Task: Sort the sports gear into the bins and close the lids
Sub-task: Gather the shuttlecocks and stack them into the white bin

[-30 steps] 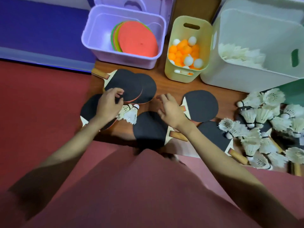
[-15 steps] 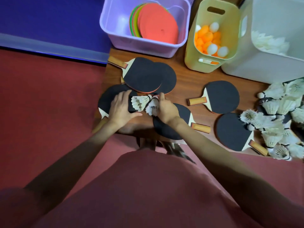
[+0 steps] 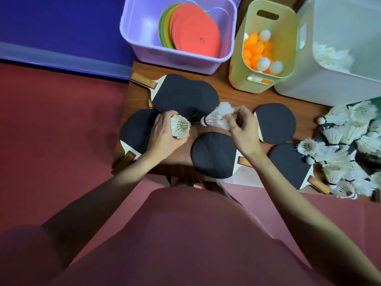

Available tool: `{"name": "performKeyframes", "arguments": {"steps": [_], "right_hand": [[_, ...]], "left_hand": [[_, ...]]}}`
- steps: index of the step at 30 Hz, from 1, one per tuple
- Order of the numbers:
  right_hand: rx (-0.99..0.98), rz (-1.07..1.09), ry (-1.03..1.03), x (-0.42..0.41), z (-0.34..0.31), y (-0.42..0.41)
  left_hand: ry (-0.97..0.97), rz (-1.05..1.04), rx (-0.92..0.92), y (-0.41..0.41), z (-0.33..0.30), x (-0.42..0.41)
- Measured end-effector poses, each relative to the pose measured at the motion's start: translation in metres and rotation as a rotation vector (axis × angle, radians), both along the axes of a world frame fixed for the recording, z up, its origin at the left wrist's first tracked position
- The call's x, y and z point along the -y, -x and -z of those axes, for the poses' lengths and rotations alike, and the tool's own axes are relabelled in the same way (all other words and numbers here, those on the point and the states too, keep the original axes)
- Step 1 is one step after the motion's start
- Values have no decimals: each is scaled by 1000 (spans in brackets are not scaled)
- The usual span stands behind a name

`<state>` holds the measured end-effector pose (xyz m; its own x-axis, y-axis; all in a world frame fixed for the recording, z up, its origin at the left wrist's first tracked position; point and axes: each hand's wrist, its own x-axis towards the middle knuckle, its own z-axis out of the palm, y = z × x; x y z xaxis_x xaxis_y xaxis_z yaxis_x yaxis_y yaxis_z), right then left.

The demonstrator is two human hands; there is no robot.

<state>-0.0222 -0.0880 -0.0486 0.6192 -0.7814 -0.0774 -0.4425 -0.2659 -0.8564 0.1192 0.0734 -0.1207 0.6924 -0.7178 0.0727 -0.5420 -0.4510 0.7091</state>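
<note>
A: What have your hands got?

B: Your left hand (image 3: 162, 132) is closed around one shuttle (image 3: 180, 129), skirt facing you. Your right hand (image 3: 242, 129) pinches another shuttle (image 3: 216, 116) by its feathers, cork pointing to 9 o'clock. Both are lifted just above the paddles (image 3: 183, 96) on the table (image 3: 233, 96).

A: How much is sorted?

B: Part of it, I'd say. The purple bin (image 3: 132, 34) at 12 o'clock holds discs (image 3: 195, 36), the yellow bin (image 3: 237, 65) at 1 o'clock holds balls (image 3: 257, 52), and the white bin (image 3: 309, 83) at 2 o'clock already has some shuttles in it.

A: And what's left?

B: Plenty. Your two shuttles belong in the white bin, and so does the heap (image 3: 342, 149) at 3 o'clock. Six or so paddles lie loose, and I can't tell which bin is theirs. All three bins stand open, so the lids come last.
</note>
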Motion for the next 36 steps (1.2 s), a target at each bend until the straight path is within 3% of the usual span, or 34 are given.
{"name": "performKeyframes", "arguments": {"steps": [6, 11, 15, 21, 25, 30, 36], "right_hand": [[139, -78, -74, 7, -31, -7], [9, -115, 40, 12, -19, 1], [-36, -122, 84, 23, -13, 20], [-10, 68, 41, 59, -7, 82], [-226, 186, 199, 107, 19, 152], [-752, 69, 476, 159, 37, 210], [-918, -136, 581, 197, 55, 224]], "left_hand": [[-12, 201, 34, -1, -33, 27], [-80, 287, -42, 13, -49, 52], [-29, 289, -130, 32, -60, 76], [-24, 324, -117, 71, -58, 116], [-33, 344, -89, 106, -57, 143], [-37, 356, -73, 151, -56, 176], [-49, 337, -33, 189, -51, 197]]}}
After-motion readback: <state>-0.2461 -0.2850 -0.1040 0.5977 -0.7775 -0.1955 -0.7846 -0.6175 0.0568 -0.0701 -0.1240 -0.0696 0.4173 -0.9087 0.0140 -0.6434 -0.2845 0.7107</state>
